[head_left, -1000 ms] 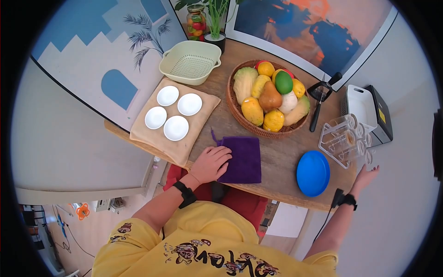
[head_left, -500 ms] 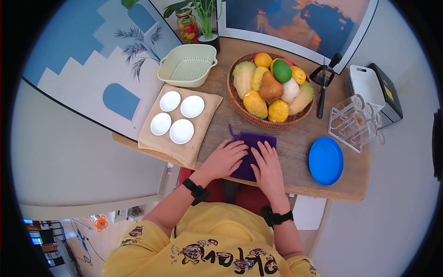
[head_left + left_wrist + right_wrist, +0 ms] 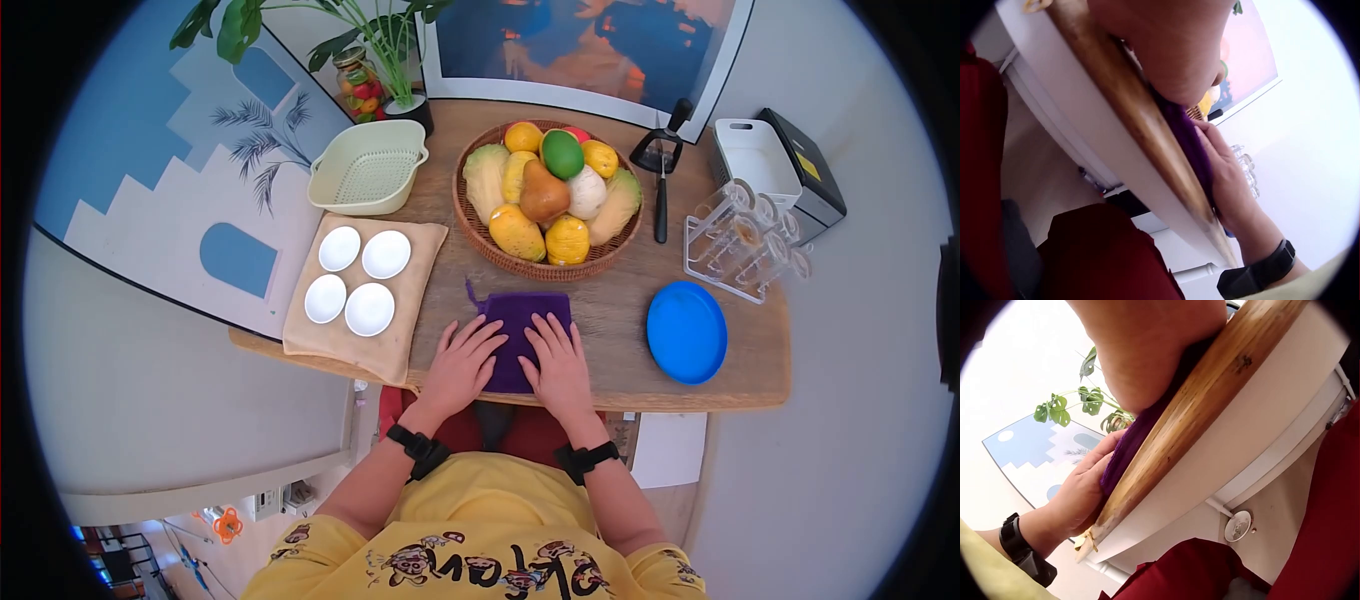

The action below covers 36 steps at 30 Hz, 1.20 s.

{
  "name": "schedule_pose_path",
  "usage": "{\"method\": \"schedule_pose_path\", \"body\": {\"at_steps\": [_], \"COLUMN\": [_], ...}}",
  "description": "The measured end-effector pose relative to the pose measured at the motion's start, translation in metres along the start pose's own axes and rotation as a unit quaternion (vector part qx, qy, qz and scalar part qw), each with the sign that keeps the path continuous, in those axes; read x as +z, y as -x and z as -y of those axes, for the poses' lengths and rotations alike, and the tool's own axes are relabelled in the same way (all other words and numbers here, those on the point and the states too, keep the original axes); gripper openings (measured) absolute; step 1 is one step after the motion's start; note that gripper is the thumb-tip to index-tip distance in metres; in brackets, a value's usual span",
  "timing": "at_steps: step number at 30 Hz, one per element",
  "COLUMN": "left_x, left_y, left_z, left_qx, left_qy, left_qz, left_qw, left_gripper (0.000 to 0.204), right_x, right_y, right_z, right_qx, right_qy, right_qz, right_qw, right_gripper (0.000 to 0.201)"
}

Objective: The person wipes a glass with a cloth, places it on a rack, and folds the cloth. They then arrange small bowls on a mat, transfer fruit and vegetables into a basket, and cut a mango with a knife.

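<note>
A purple cloth pouch (image 3: pixel 518 345) with a drawstring at its upper left lies flat at the table's front edge. My left hand (image 3: pixel 461 367) rests on its left side, fingers spread and fairly straight. On its right side lies my right hand (image 3: pixel 560 368), fingers likewise extended. A strip of purple shows between the two hands. In the left wrist view the pouch (image 3: pixel 1186 140) sits along the wooden edge, with the right hand (image 3: pixel 1230 181) on it. From the right wrist, the left hand (image 3: pixel 1082 490) appears at the pouch's far end.
Left of the pouch, several white bowls (image 3: pixel 370 309) stand on a tan cushion (image 3: pixel 395 350). A fruit-filled wicker basket (image 3: pixel 548 268) is behind it. To the right are a blue plate (image 3: pixel 687 332) and a rack of glasses (image 3: pixel 740 245). A green colander (image 3: pixel 368 168) stands at the back left.
My right hand has come from beside the glasses at the table's right end onto the pouch. The left hand stays on the pouch. The head view has shifted.
</note>
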<state>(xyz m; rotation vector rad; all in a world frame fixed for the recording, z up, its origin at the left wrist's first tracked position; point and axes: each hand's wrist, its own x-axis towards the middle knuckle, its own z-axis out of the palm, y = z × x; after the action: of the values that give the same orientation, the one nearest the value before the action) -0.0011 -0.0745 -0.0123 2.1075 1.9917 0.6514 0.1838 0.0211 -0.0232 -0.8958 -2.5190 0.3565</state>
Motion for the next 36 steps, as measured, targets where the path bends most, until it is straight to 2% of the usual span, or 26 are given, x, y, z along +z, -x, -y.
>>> {"method": "schedule_pose_path", "body": {"at_steps": [7, 10, 11, 12, 14, 15, 16, 18, 19, 21, 22, 23, 26, 29, 36], "left_x": [0.008, 0.007, 0.006, 0.005, 0.004, 0.004, 0.004, 0.002, 0.003, 0.002, 0.002, 0.002, 0.001, 0.001, -0.001], "left_y": [0.000, 0.000, 0.001, 0.001, 0.002, 0.000, 0.001, 0.000, -0.001, 0.000, -0.001, -0.001, -0.001, -0.003, -0.006], "left_z": [0.000, -0.001, -0.001, 0.000, 0.000, 0.000, -0.001, -0.002, -0.003, -0.002, -0.001, -0.001, -0.001, -0.002, -0.002], "left_qx": [0.011, 0.012, 0.012, 0.012, 0.014, 0.015, 0.015, 0.012, 0.011, 0.008, 0.004, 0.010, 0.016, 0.023, 0.025], "left_qy": [-0.022, -0.025, -0.024, -0.023, -0.024, -0.025, -0.023, -0.034, -0.034, -0.039, -0.043, -0.046, -0.050, -0.059, -0.057], "left_qz": [-0.038, -0.040, -0.040, -0.040, -0.040, -0.040, -0.043, -0.037, -0.044, -0.025, -0.033, -0.026, -0.030, -0.013, -0.004], "left_qw": [0.999, 0.999, 0.999, 0.999, 0.999, 0.999, 0.999, 0.999, 0.998, 0.999, 0.999, 0.999, 0.998, 0.998, 0.998], "left_gripper": [0.039, 0.039, 0.039, 0.039, 0.039, 0.038, 0.038, 0.038, 0.038, 0.038, 0.038, 0.039, 0.039, 0.040, 0.039], "right_x": [0.004, -0.016, -0.028, -0.039, -0.066, -0.091, -0.103, -0.100, -0.097, -0.091, -0.087, -0.079, -0.064, -0.061, -0.065], "right_y": [0.003, -0.005, -0.011, -0.019, -0.046, -0.080, -0.098, -0.130, -0.140, -0.158, -0.163, -0.163, -0.167, -0.167, -0.174], "right_z": [0.000, -0.003, -0.010, -0.021, -0.058, -0.110, -0.133, -0.202, -0.227, -0.266, -0.280, -0.291, -0.307, -0.296, -0.274], "right_qx": [0.019, 0.006, 0.073, 0.138, 0.174, 0.190, 0.208, 0.256, 0.250, 0.285, 0.276, 0.310, 0.366, 0.384, 0.384], "right_qy": [-0.010, -0.021, -0.137, -0.250, -0.201, -0.247, -0.200, -0.211, -0.209, -0.080, -0.082, -0.049, -0.020, -0.006, 0.056], "right_qz": [-0.012, -0.026, -0.023, -0.020, -0.144, -0.201, -0.212, -0.197, -0.198, -0.128, -0.129, -0.117, -0.076, -0.047, -0.041], "right_qw": [1.000, 0.999, 0.988, 0.958, 0.953, 0.929, 0.934, 0.923, 0.924, 0.946, 0.949, 0.942, 0.927, 0.922, 0.921], "right_gripper": [0.040, 0.033, 0.028, 0.024, 0.018, 0.019, 0.018, 0.023, 0.023, 0.035, 0.035, 0.041, 0.056, 0.057, 0.055]}}
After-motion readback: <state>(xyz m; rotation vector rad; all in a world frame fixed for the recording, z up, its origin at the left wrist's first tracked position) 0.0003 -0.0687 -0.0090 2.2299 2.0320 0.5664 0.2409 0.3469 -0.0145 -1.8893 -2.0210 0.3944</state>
